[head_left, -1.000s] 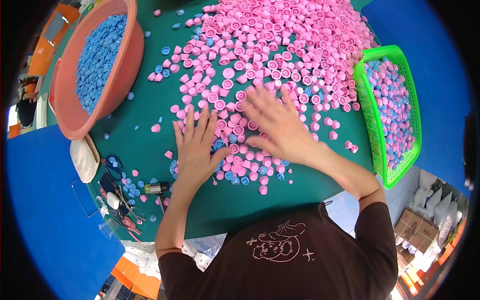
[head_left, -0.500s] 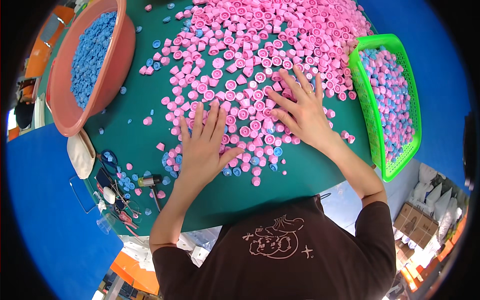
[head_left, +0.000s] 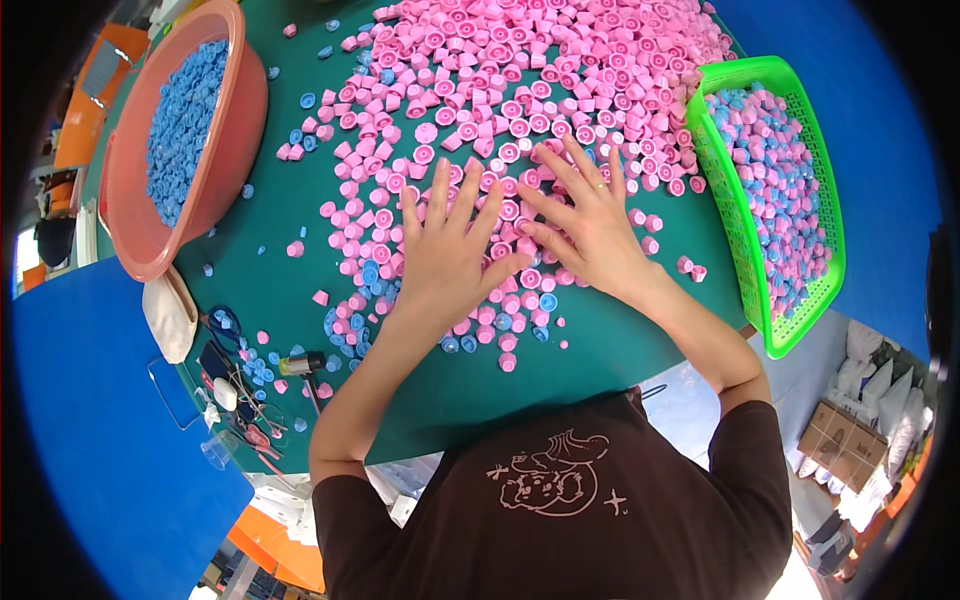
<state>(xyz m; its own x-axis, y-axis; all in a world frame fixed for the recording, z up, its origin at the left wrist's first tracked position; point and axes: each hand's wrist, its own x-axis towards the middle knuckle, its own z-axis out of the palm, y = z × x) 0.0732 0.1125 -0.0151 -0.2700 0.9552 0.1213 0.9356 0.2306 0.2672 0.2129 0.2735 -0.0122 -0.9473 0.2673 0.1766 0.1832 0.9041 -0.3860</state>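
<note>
Many small pink plastic cups (head_left: pixel 560 90), shaped like cupcake bases, lie heaped and scattered over the green tabletop (head_left: pixel 480 385). My left hand (head_left: pixel 452 235) rests palm down on the nearer cups, its fingers spread and pointing away from me. Just right of it, my right hand (head_left: pixel 588 225) also lies flat on the cups with fingers apart and a ring on one finger. The two hands nearly meet at the left thumb. Small blue pieces (head_left: pixel 372 275) are mixed among the cups beside my left hand. What lies under both palms is hidden.
At the far left stands a salmon-coloured basin (head_left: pixel 240 110) of blue pieces. A green plastic basket (head_left: pixel 738 215) on the right holds mixed pink and blue pieces. Near the left edge lie a small hammer-like tool (head_left: pixel 305 363), scissors (head_left: pixel 222 320) and a beige pouch (head_left: pixel 170 318).
My left hand has moved to the right and slightly away from me, closer to the right hand. My right hand has shifted a little left. Some cups near the hands have shifted.
</note>
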